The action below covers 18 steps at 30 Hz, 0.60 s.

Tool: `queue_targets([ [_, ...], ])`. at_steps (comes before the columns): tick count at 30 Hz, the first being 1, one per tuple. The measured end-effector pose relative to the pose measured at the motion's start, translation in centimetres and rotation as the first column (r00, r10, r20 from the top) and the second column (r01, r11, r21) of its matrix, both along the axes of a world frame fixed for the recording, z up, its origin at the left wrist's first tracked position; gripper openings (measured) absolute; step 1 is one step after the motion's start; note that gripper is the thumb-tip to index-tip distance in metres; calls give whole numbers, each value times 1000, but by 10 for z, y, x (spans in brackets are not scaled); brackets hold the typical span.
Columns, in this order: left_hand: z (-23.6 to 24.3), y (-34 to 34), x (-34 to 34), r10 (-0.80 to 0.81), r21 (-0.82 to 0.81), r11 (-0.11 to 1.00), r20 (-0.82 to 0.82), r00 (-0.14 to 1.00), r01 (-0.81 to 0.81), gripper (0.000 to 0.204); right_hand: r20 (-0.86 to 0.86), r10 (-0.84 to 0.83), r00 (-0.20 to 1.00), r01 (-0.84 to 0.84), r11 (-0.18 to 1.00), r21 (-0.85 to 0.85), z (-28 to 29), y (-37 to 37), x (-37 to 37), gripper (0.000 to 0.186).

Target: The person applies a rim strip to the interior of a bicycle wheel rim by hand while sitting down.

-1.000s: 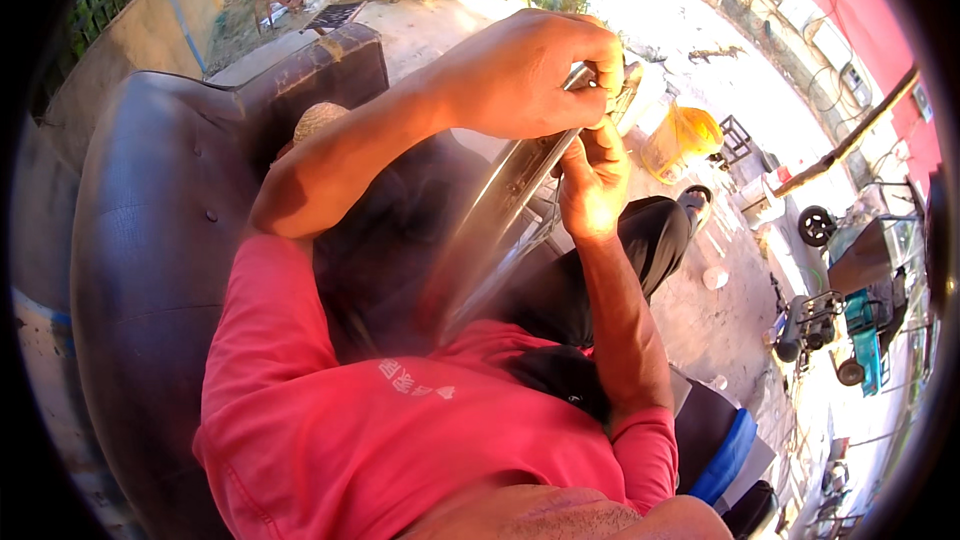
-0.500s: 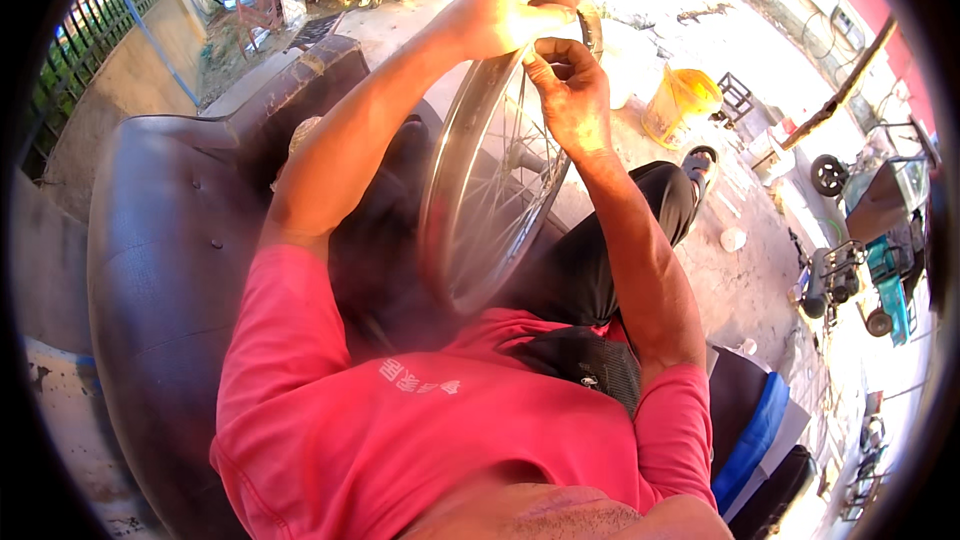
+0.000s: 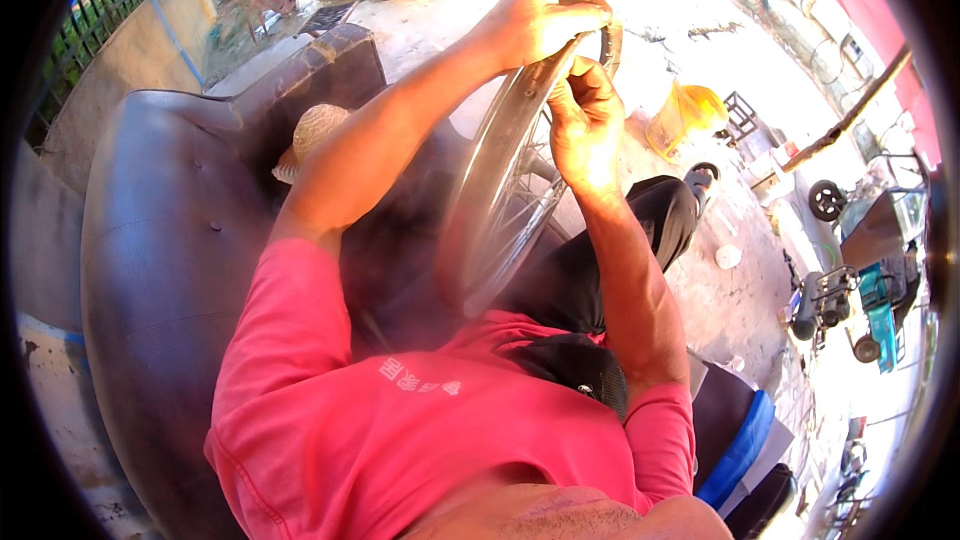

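Note:
A spoked bicycle wheel (image 3: 482, 190) stands upright in front of me, its lower edge close to my lap and turned partly edge-on. My left hand (image 3: 548, 25) is closed over the top of the wheel, fingers curled across to the far side. Just below, my right hand (image 3: 588, 125) pinches at the wheel's edge with thumb and fingertips. Whether a small piece sits in that pinch is hidden. Glare washes out part of the spokes (image 3: 537, 202), and the wheel's lower part is blurred.
A brown padded sofa (image 3: 190, 240) is under and left of me, with a straw hat (image 3: 318, 128) on it. Ahead right are a yellow bucket (image 3: 688, 118), a white round item (image 3: 728, 256) on the ground and wheeled machinery (image 3: 830, 295). A fence (image 3: 110, 15) runs far left.
Both hands and the top of the wheel have shifted a little to the right. The wheel appears more edge-on, and more of the straw hat shows.

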<state>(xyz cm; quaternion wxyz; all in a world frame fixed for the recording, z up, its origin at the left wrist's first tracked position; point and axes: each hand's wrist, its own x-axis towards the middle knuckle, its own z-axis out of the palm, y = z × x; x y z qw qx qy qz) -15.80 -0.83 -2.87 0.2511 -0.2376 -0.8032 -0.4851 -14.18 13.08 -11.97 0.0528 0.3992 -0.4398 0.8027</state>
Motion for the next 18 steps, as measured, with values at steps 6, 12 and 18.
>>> queue_targets([
  [6,-3,3,-1,2,41,999,-19,1000,-1,25,69,121,990,-120,993,-21,-4,2,0,15],
  [12,-1,4,3,19,5,1000,-44,999,-19,25,108,234,966,-230,972,-52,-11,3,-7,15],
  [18,-8,9,-4,-59,135,988,-76,995,69,27,62,159,985,-157,987,-31,-11,4,-5,16],
])
